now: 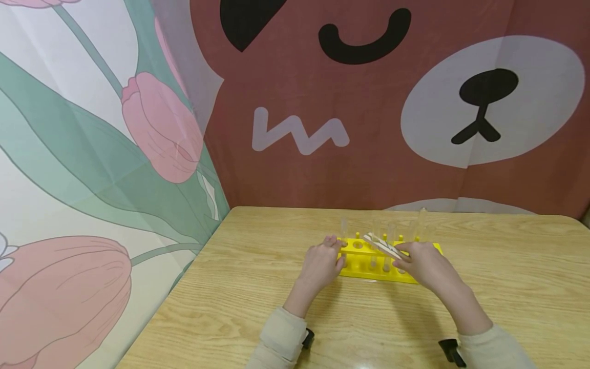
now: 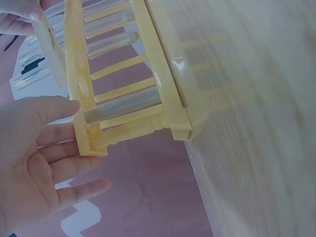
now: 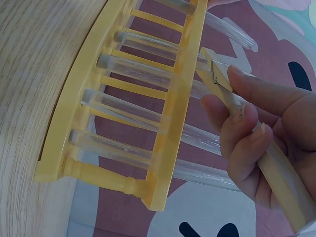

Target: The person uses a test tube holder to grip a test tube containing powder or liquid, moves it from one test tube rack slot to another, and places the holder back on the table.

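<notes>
A yellow test tube rack (image 1: 378, 277) stands on the table, with several clear glass test tubes upright in it. My left hand (image 1: 321, 260) grips the rack's left end by its upper plate; in the left wrist view, the little finger sticks out past the end. My right hand (image 1: 426, 262) holds a wooden test tube clamp (image 1: 383, 246) with a metal spring (image 3: 215, 76). Slanting across the top of the rack, the clamp has its far end beside a test tube (image 3: 148, 43), overlapping it in the right wrist view. Fingers curl around the clamp's wooden legs (image 3: 281, 185).
The light wood-grain table (image 1: 221, 307) carries the rack near its back edge. Behind it hangs a cloth (image 1: 286, 179) with a bear print, and to the left one with tulips (image 1: 161, 128). One test tube (image 1: 343, 228) stands apart at the rack's left end.
</notes>
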A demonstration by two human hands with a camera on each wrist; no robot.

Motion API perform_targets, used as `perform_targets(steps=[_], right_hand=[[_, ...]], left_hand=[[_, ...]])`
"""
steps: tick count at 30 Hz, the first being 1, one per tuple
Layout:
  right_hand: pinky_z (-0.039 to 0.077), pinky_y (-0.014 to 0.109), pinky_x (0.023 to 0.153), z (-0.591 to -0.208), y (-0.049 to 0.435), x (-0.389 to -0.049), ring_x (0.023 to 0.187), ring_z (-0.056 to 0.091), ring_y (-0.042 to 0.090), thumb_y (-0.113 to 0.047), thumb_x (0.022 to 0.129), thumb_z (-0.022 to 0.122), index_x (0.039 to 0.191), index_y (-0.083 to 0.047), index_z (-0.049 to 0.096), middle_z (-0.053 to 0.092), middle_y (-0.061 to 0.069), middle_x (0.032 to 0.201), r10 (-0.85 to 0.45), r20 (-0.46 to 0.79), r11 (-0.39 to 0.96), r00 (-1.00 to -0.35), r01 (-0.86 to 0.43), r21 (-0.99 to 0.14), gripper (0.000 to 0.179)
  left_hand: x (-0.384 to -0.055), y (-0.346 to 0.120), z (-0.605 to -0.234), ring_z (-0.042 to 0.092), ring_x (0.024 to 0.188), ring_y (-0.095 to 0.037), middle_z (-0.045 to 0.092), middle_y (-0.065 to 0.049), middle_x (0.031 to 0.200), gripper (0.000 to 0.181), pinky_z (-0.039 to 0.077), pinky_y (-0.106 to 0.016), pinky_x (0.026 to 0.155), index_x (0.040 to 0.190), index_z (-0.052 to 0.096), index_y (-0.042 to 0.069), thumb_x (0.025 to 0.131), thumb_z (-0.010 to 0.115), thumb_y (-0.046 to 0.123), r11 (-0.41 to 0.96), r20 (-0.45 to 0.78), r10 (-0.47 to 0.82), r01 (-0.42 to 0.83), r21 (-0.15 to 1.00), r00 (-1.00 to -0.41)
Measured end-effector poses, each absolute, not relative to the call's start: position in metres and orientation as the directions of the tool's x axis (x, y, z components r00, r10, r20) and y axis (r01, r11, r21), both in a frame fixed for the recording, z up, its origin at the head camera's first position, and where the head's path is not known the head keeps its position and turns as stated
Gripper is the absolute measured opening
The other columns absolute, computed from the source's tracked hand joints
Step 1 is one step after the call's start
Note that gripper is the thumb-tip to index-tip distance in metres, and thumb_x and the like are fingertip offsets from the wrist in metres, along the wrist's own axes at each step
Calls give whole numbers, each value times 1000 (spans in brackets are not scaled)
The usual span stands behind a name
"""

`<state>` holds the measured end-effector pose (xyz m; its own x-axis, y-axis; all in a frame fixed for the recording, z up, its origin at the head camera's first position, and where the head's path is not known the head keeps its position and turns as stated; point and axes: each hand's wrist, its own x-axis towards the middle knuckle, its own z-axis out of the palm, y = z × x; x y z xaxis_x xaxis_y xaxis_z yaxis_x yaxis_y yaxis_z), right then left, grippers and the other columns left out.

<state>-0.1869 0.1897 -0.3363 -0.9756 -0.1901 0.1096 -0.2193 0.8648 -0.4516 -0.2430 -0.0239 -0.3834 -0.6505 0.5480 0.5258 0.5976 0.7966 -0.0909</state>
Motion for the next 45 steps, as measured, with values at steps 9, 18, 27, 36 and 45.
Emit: perform_targets(steps=[9, 18, 27, 36, 45], right_hand=[[39, 27, 46, -337, 189, -188, 54, 48, 14, -14, 80, 66, 109, 12, 57, 62, 14, 83, -191, 84, 874, -978, -208, -439, 40], [39, 28, 46, -336, 189, -188, 55, 48, 14, -14, 80, 66, 109, 11, 57, 62, 15, 84, -193, 80, 871, -978, -208, -444, 40], [39, 27, 46, -336, 189, -188, 55, 48, 14, -15, 80, 66, 110, 11, 57, 62, 13, 83, -187, 65, 878, -980, -197, -437, 40], [39, 28, 47, -337, 189, -189, 56, 46, 15, -14, 79, 66, 108, 9, 59, 61, 11, 81, -188, 64, 880, -980, -197, -432, 37], [38, 28, 47, -338, 189, -189, 55, 45, 15, -12, 80, 65, 105, 8, 60, 60, 9, 79, -202, 86, 871, -976, -219, -440, 32]], left_hand=[[-243, -24, -384, 60, 74, -11, 56, 3, 84, 19, 31, -16, 40, 95, 67, 11, 80, 64, 22, 798, 529, 548, 595, -99, -648], [-243, -24, -385, 61, 86, -12, 57, 3, 84, 19, 34, -15, 42, 95, 68, 12, 81, 63, 24, 802, 526, 547, 587, -108, -651], [-244, -24, -385, 61, 78, -11, 57, 3, 85, 19, 29, -14, 39, 95, 68, 12, 80, 64, 23, 800, 532, 549, 591, -109, -645], [-245, -24, -386, 61, 89, -12, 59, 3, 87, 19, 34, -15, 41, 95, 68, 12, 80, 65, 22, 797, 534, 552, 594, -111, -641], [-245, -24, -385, 58, 98, -16, 61, 1, 87, 18, 47, -22, 52, 93, 68, 11, 78, 65, 21, 795, 549, 551, 596, -116, -628]])
